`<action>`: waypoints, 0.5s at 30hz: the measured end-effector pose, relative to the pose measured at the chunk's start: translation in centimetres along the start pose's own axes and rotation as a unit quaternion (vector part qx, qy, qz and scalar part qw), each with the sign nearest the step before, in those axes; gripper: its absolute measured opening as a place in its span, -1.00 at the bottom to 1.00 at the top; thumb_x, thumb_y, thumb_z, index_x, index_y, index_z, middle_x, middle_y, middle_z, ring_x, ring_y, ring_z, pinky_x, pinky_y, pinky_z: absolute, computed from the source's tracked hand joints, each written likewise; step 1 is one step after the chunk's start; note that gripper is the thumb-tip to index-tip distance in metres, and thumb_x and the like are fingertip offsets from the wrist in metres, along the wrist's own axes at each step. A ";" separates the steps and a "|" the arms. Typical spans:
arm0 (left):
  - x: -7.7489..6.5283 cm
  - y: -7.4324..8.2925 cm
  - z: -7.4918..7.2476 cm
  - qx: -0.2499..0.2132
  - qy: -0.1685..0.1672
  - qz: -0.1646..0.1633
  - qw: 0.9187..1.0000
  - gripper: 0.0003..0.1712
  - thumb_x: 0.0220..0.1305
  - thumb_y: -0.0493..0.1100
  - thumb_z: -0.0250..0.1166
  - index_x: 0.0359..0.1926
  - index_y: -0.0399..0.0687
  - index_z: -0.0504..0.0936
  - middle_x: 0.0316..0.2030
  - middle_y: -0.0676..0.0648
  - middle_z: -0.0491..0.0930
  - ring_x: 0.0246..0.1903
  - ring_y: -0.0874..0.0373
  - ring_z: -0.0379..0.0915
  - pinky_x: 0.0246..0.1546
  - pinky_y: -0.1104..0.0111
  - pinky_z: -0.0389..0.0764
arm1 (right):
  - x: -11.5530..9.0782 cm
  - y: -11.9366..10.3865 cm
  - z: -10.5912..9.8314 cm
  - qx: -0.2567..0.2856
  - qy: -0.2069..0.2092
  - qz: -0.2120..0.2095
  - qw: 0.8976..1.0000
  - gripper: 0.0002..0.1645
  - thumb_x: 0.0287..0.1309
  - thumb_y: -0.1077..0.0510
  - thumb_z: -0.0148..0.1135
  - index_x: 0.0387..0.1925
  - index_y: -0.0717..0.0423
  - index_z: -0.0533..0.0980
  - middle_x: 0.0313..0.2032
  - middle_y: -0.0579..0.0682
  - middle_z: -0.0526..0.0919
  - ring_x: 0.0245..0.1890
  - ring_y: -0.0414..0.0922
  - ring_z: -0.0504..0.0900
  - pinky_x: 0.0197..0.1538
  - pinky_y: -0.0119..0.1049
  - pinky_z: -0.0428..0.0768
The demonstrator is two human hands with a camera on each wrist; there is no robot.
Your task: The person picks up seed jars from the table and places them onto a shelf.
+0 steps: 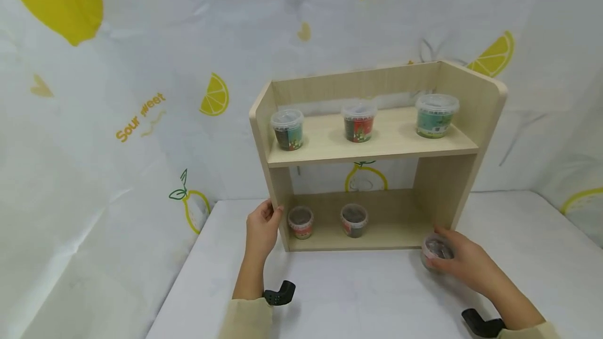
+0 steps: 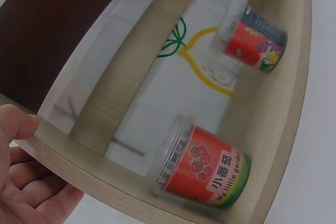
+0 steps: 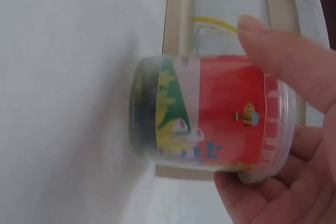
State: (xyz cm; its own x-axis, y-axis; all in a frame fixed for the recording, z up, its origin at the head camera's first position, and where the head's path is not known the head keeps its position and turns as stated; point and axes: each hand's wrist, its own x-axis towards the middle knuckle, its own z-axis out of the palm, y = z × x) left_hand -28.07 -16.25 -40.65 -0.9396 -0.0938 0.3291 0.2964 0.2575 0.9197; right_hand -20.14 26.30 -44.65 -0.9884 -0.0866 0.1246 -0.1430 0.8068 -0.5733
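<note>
My left hand [image 1: 263,226] grips the left side panel of a light wooden two-tier shelf [image 1: 372,154]. The thumb lies over the panel's edge, with the other fingers on the outer side. At the shelf's lower right front corner, my right hand [image 1: 473,264] holds a clear-lidded plastic tub [image 3: 226,111] by its lid end, thumb on one side and fingers on the other. Its label is red, green and white. On the lower tier, a red tomato-label tub [image 2: 210,166] stands near my left hand, and another red-and-dark tub [image 1: 354,228] is in the middle.
The upper tier bears a dark-and-teal tub [image 1: 289,135] at left, a red-and-dark tub [image 1: 359,128] in the middle and a larger green tub [image 1: 434,122] at right. A white table [image 1: 348,297] lies under the shelf, and a lemon-print cloth [image 1: 188,30] hangs behind.
</note>
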 end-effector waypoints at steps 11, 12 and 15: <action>-0.4 1.6 0.0 0.002 0.002 0.000 1.000 -0.60 0.37 -0.28 0.20 0.14 -0.48 0.53 0.08 -0.40 0.59 0.11 -0.12 0.56 0.11 0.10 0.58 | -0.1 1.0 0.3 0.023 -0.007 0.033 0.999 0.15 0.00 -0.20 0.47 0.39 0.40 0.17 0.24 0.61 0.30 0.18 0.53 0.32 0.00 0.35 0.49; -0.3 1.1 0.1 0.000 0.004 0.000 1.000 -0.59 0.37 -0.26 0.21 0.14 -0.46 0.53 0.08 -0.39 0.59 0.11 -0.11 0.57 0.11 0.11 0.59 | -0.1 1.0 0.3 0.026 -0.006 0.032 0.999 0.15 0.00 -0.20 0.47 0.39 0.40 0.17 0.24 0.60 0.30 0.19 0.53 0.32 0.01 0.35 0.48; 0.0 -0.2 0.2 -0.003 0.007 0.003 1.000 -0.59 0.37 -0.22 0.23 0.14 -0.40 0.56 0.07 -0.35 0.61 0.09 -0.05 0.58 0.09 0.15 0.60 | -0.2 1.2 0.4 0.035 -0.005 0.032 0.999 0.15 -0.01 -0.19 0.48 0.40 0.38 0.17 0.24 0.59 0.30 0.19 0.51 0.33 0.00 0.34 0.49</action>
State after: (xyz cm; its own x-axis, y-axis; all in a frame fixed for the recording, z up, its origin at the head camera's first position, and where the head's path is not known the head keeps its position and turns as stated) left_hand -28.15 -16.11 -40.83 -0.9354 -0.1051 0.3375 0.3031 0.2528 0.9188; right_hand -20.13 27.06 -45.72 -0.9960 -0.0423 0.0785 -0.0827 0.7685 -0.6345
